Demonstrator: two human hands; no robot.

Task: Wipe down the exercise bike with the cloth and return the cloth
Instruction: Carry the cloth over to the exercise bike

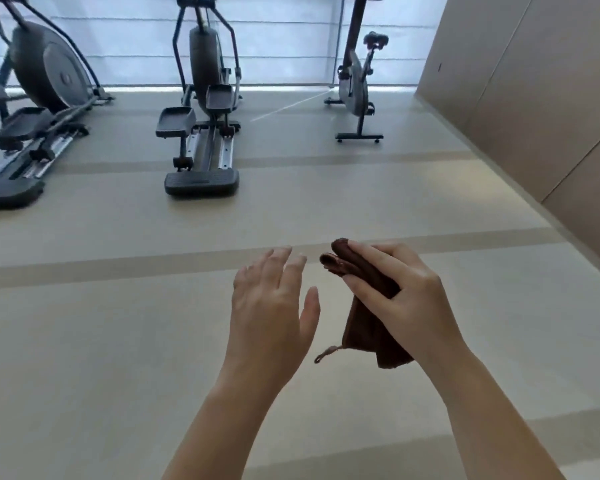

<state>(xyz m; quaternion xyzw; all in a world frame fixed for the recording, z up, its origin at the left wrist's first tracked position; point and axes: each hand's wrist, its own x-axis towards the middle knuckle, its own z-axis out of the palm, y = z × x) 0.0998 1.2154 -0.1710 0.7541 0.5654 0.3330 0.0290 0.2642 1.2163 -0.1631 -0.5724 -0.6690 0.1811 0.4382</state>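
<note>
Right hand (pixel 406 289) grips one cloth (pixel 364 323); one exercise bike (pixel 355 81), two ellipticals (pixel 205 98).

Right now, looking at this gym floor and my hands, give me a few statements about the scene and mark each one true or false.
1. The right hand grips a brown cloth. True.
2. The left hand also clutches the cloth. False: it is open, fingers spread, beside the cloth and not touching it.
3. The exercise bike stands far off by the window, on the right. True.
4. The cloth is pressed against the bike's saddle. False: it is held in the air over the floor, well short of the bike.
5. Two elliptical trainers stand left of the bike. True.
</note>
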